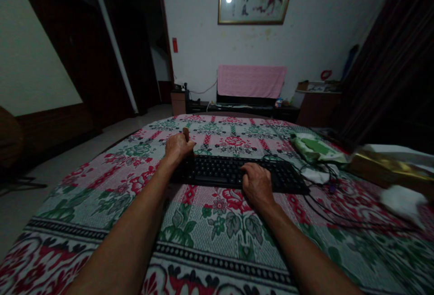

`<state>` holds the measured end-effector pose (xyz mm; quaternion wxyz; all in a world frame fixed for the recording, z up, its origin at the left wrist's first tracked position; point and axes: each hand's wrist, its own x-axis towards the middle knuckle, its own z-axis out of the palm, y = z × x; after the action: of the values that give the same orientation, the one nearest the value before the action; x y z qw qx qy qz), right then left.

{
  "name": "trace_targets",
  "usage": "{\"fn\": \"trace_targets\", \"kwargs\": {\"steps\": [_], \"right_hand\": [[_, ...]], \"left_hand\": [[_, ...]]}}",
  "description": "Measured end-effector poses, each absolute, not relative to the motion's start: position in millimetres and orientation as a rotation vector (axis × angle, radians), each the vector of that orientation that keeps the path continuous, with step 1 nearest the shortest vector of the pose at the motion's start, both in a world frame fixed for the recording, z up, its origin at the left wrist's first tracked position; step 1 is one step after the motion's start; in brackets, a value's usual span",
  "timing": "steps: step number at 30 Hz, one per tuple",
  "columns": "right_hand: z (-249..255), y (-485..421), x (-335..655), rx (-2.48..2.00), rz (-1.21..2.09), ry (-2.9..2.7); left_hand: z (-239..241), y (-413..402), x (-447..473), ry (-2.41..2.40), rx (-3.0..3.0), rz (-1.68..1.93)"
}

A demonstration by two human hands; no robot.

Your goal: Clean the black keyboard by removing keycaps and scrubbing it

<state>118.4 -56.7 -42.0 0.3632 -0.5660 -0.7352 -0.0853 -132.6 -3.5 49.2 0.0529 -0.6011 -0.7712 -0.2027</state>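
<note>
A black keyboard lies on a flowered cloth, with its long front edge toward me. At its left end is my left hand, closed, the thumb pointing right. A small dark brown tip stands up above that hand; whether it is a finger or a held object, I cannot make out. My right hand rests on the keyboard right of its middle, its bent fingers close together over the keys and its palm at the front edge. The keys under both hands are hidden.
The flowered tablecloth covers the table. Black cables run on the right, near a green-and-white packet, a gold box and crumpled white tissue. Beyond the table, a pink towel hangs over something on a low cabinet.
</note>
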Motion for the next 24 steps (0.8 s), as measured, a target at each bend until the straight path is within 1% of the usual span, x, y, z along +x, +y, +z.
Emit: {"fn": "trace_targets", "kwargs": {"steps": [3,6,11,14,20,24], "right_hand": [[-42,-56,118,-1.454,-0.23,-1.894],[-42,-56,118,-1.458,-0.244,-1.899],[-42,-55,119,-1.459,-0.244,-1.904],[-43,-54,119,-1.446,-0.255,-1.904],[-42,-54,119,-1.446,-0.26,-1.91],[-43,-53,120,-1.446,-0.274,-1.917]], "left_hand": [[52,-8,-120,-2.263,-1.868,-0.623],[48,-11,-93,-2.179,-2.06,-0.662],[38,-10,-72,-2.051,-2.303,-0.86],[40,-6,-87,-2.184,-2.194,-0.841],[54,-5,-140,-2.454,-1.739,-0.723],[60,-6,-145,-2.457,-1.758,-0.744]]}}
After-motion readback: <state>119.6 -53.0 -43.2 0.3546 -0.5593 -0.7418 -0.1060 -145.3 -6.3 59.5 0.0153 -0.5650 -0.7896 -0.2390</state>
